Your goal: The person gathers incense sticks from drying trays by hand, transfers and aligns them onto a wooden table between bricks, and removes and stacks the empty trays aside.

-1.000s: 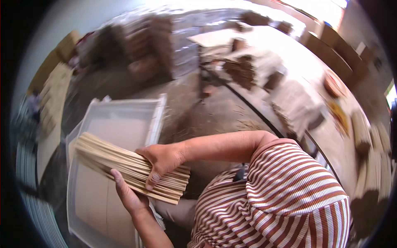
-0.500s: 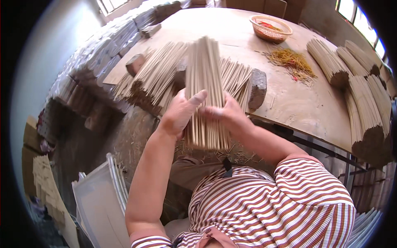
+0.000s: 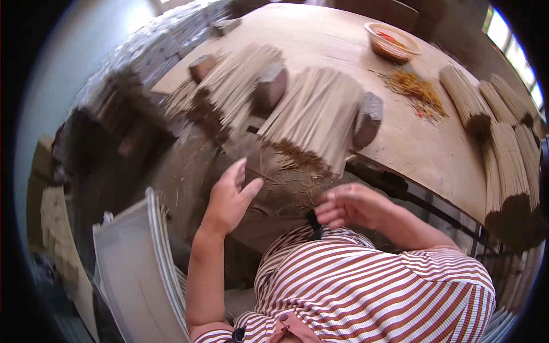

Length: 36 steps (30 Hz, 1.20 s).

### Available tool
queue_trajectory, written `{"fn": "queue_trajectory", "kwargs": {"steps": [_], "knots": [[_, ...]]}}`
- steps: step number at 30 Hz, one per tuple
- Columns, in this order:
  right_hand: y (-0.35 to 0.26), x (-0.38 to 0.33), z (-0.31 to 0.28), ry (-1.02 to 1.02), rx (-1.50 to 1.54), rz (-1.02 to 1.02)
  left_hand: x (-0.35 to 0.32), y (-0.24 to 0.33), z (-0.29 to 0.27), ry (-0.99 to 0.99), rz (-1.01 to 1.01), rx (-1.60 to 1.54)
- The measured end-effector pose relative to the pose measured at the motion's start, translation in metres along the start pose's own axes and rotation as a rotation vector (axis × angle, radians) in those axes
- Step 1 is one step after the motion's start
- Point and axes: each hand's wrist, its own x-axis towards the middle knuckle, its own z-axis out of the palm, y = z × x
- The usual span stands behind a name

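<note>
A thick heap of thin pale sticks (image 3: 317, 111) lies on the near edge of the table, between two rough blocks: a middle block (image 3: 270, 88) and a right block (image 3: 368, 121). Its near ends overhang the edge. Left of the middle block rests another pile of the same sticks (image 3: 237, 77). My left hand (image 3: 229, 197) is off the table in front of these piles, empty, thumb and fingers apart. Close to my waist hovers my right hand (image 3: 355, 206), its fingers loosely bent and slightly blurred, holding nothing. Neither hand touches the sticks.
On the wooden table (image 3: 412, 134), yellow and red strands (image 3: 417, 94) lie before a basket (image 3: 393, 44) of similar strands. Tied stick bundles (image 3: 466, 97) line the right side. A framed screen (image 3: 134, 268) leans at lower left. Wrapped packs (image 3: 151, 54) are stacked along the wall.
The bundle of sticks I held upright in both hands now lies on the table between the blocks. Both hands have let go and drawn back toward my body, moving apart.
</note>
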Motion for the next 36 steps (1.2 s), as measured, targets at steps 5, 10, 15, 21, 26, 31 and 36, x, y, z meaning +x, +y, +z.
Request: {"fn": "queue_trajectory", "kwargs": {"steps": [5,10,15,21,26,31,36], "knots": [[0.043,0.036,0.057,-0.325,-0.239,0.203,-0.155,-0.074,-0.022,0.256,-0.372,-0.396],[0.052,0.097,0.200,-0.637,-0.657,0.188,-0.293,-0.107,-0.032,0.598,-0.340,-0.680],[0.109,0.293,0.354,-0.818,-1.311,-0.602,-0.404,-0.135,-0.013,1.112,-0.380,-0.872],[0.132,0.515,0.464,-0.450,-1.939,-1.056,-0.449,-0.157,0.042,1.402,-0.459,-1.079],[0.117,0.555,0.458,-0.521,-2.022,-0.802,-0.416,-0.192,0.040,1.438,-0.392,-1.119],[0.112,0.510,0.454,-0.527,-1.247,-0.628,-0.380,-0.174,-0.004,1.663,-0.168,-1.478],[0.080,0.457,0.461,-0.483,-1.341,-0.764,-0.369,-0.153,0.004,1.669,0.408,-1.286]]}}
